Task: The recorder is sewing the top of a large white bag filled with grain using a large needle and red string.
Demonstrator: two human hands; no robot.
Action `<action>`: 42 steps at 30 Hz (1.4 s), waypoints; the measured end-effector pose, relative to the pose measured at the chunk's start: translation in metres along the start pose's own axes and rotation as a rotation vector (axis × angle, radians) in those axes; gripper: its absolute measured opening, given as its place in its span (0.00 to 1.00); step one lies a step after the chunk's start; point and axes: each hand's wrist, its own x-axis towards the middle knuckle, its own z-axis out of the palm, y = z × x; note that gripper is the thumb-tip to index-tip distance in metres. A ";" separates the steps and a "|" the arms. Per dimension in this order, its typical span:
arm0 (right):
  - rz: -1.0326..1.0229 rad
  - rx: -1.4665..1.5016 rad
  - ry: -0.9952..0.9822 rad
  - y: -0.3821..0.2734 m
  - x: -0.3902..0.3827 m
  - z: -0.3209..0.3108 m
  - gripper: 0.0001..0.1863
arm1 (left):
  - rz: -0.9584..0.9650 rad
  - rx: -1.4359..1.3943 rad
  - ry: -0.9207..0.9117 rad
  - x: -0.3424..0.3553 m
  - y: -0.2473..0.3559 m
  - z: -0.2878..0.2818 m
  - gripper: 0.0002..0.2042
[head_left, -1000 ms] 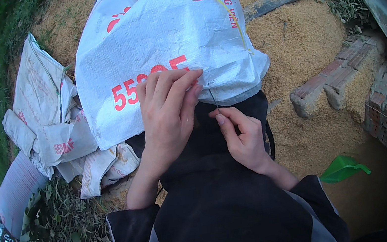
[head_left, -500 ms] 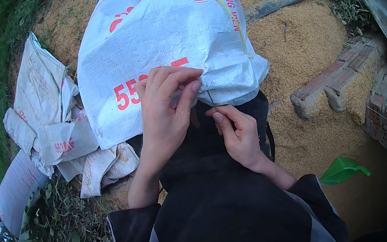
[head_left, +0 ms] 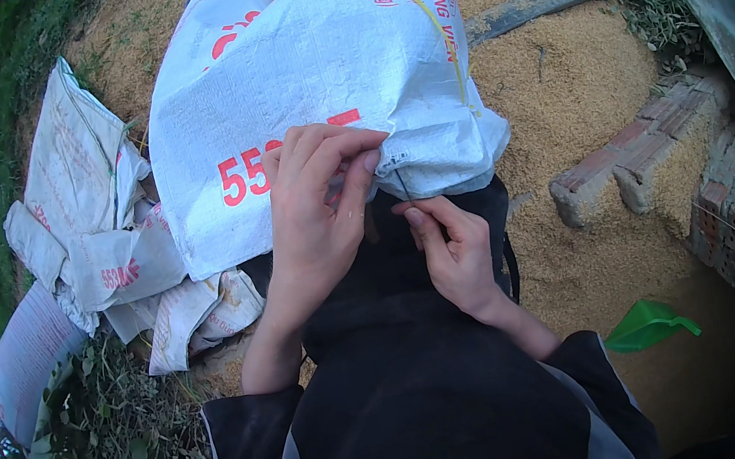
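Note:
Across my lap lies a white woven sack (head_left: 290,89) with red print. My left hand (head_left: 312,205) is closed in a pinch at the sack's near edge, thumb and forefinger at a fold of the fabric. Just right of it and lower, my right hand (head_left: 454,250) pinches the lower end of a thin dark needle (head_left: 404,188). The needle's upper end meets the sack's edge; whether it passes through the weave is hard to see. A yellow string (head_left: 422,8) lies loosely over the sack's right side and hangs down toward the same edge.
Crumpled white sacks (head_left: 90,214) are piled at the left, by grass and cut weeds. Spilled grain (head_left: 571,66) covers the ground at the right, with bricks (head_left: 632,152), a dark flat strip (head_left: 543,6) and a green plastic scoop (head_left: 648,323).
Almost nothing differs. Both hands keep their pinches at the sack's edge, and the view has shifted very slightly.

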 end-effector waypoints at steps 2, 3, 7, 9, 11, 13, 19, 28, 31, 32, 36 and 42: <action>-0.002 0.015 0.000 -0.003 0.003 0.000 0.05 | -0.049 -0.060 -0.023 -0.001 0.002 -0.002 0.07; -0.007 0.040 0.013 -0.003 0.004 0.002 0.06 | -0.097 -0.121 -0.046 -0.001 0.003 -0.003 0.08; 0.087 0.271 0.017 -0.007 0.012 0.007 0.08 | -0.141 -0.218 -0.010 -0.006 0.001 0.002 0.07; 0.082 0.355 0.018 -0.009 0.018 0.014 0.09 | -0.157 -0.224 -0.048 -0.005 0.000 -0.001 0.09; 0.192 0.468 -0.047 -0.018 0.019 0.010 0.13 | -0.142 -0.215 -0.012 -0.005 0.003 -0.004 0.09; 0.232 0.546 -0.125 -0.017 0.020 0.003 0.13 | -0.132 -0.207 0.023 -0.008 0.008 -0.007 0.10; 0.372 0.784 -0.278 -0.009 0.023 -0.012 0.14 | 0.021 0.110 0.422 -0.053 0.015 -0.015 0.14; 0.270 0.810 -0.262 -0.011 0.018 -0.014 0.15 | 0.261 0.411 0.213 -0.058 0.020 -0.012 0.23; 0.178 0.288 -0.250 -0.021 0.013 -0.029 0.10 | 0.463 0.575 0.158 -0.051 0.006 -0.005 0.18; 0.177 0.288 -0.252 -0.025 0.016 -0.035 0.10 | 0.462 0.576 0.159 -0.049 0.003 -0.005 0.18; 0.189 0.188 -0.199 -0.036 0.031 -0.050 0.10 | 0.520 0.590 0.078 -0.045 0.000 -0.006 0.16; 0.382 0.265 -0.453 -0.022 0.019 -0.039 0.11 | 0.462 0.265 -0.013 -0.042 0.003 -0.011 0.14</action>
